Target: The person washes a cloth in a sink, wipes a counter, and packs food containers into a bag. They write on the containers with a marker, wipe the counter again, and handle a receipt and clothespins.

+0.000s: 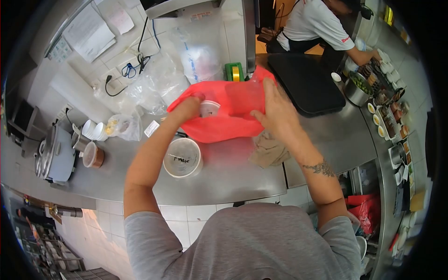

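Observation:
A red plastic bag (219,128) is spread between my two hands above the steel counter. My left hand (189,108) is closed on the bag's left edge. At the bag's right side, my right hand (277,109) touches the plastic with its fingers stretched and its thumb apart. Inside the bag's opening, a white round container (209,108) shows in part, and a boxy shape lies under the red plastic at its right. A lidded white tub with dark writing (182,157) stands on the counter just below the bag. A brown cloth (269,150) lies beneath my right hand.
Clear plastic bags (158,81), a green tape dispenser (234,72) and a paper roll (81,100) sit along the back. A black tray (305,84) lies at the right. Another person (317,28) reaches over a pot (358,88). A cooker (58,151) stands left.

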The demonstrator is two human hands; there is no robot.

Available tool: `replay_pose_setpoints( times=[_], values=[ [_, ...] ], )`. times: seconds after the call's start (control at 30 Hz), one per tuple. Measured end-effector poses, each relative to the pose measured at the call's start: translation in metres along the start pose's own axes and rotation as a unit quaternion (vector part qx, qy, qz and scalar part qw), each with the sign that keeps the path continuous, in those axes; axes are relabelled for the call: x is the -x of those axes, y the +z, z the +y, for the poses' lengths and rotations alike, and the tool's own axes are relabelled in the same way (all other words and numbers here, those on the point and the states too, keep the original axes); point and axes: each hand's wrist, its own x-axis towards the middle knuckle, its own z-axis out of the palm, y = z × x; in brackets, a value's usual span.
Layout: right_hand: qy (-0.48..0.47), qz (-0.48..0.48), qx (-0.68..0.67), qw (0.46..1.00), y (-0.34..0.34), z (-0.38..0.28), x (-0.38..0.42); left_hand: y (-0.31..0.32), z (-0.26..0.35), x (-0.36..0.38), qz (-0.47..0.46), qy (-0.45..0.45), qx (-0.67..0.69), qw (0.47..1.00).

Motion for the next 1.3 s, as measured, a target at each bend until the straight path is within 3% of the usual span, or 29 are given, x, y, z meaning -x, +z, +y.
replay_pose_setpoints(
  times=[0.03, 0.13, 0.23, 0.3, 0.37, 0.43, 0.5, 0.57, 0.63, 0.7, 0.77, 0.87, 0.9, 0.97, 1.07, 1.17, 1.27, 1.3],
  values=[
    [0.006, -0.003, -0.015, 1.0, 0.0, -0.004, 0.004, 0.009, 0.004, -0.003, -0.053, 0.009, -0.141, 0.989],
    [0.025, -0.084, 0.007, 0.996, -0.014, -0.014, 0.014, 0.019, -0.004, -0.004, 0.019, -0.005, -0.16, 0.987],
    [0.095, -0.12, 0.026, 0.988, -0.039, -0.027, 0.017, -0.022, 0.05, 0.021, -0.057, 0.033, -0.132, 0.989],
    [-0.042, 0.123, 0.089, 0.987, -0.035, -0.031, 0.01, -0.015, 0.072, 0.033, -0.105, 0.138, -0.082, 0.981],
    [-0.212, 0.17, 0.035, 0.962, -0.026, -0.039, -0.001, 0.025, 0.088, 0.053, -0.063, 0.119, -0.084, 0.987],
    [-0.401, 0.013, -0.127, 0.907, -0.005, -0.044, -0.008, 0.038, 0.095, 0.066, -0.06, 0.115, -0.084, 0.988],
    [-0.385, -0.134, -0.128, 0.904, 0.035, -0.032, -0.003, 0.045, 0.099, 0.077, -0.06, 0.115, -0.085, 0.988],
    [-0.171, -0.346, -0.057, 0.921, 0.05, -0.018, -0.009, 0.05, 0.1, 0.082, -0.058, 0.117, -0.084, 0.988],
    [-0.13, -0.419, 0.03, 0.898, 0.052, -0.009, -0.009, 0.055, 0.098, 0.083, -0.013, 0.092, -0.091, 0.992],
    [-0.179, -0.394, 0.108, 0.895, 0.06, 0.005, 0.001, 0.06, 0.093, 0.088, 0.064, 0.035, -0.102, 0.992],
    [-0.315, -0.259, 0.168, 0.898, 0.068, 0.014, 0.014, 0.059, 0.087, 0.087, 0.118, 0.04, -0.104, 0.987],
    [-0.491, -0.071, 0.066, 0.866, 0.074, -0.007, 0.008, 0.068, 0.072, 0.081, 0.18, 0.096, -0.104, 0.973],
    [-0.467, -0.129, 0.076, 0.871, 0.081, -0.007, 0.01, 0.074, 0.069, 0.081, 0.196, 0.123, -0.103, 0.967],
    [-0.416, -0.236, 0.098, 0.872, 0.095, -0.007, 0.009, 0.078, 0.065, 0.08, 0.116, 0.09, -0.089, 0.985],
    [-0.257, -0.41, 0.139, 0.864, 0.092, -0.004, 0.002, 0.065, 0.068, 0.083, 0.048, 0.073, -0.055, 0.995],
    [-0.33, -0.397, 0.214, 0.829, 0.136, 0.022, 0.024, 0.066, 0.064, 0.081, 0.047, 0.078, -0.063, 0.994],
    [-0.191, -0.457, 0.213, 0.842, 0.152, 0.03, 0.023, 0.066, 0.059, 0.085, 0.044, 0.067, -0.038, 0.996],
    [-0.182, -0.491, 0.217, 0.824, 0.15, 0.027, 0.022, 0.064, 0.057, 0.086, 0.042, 0.06, -0.021, 0.997]
  ],
)
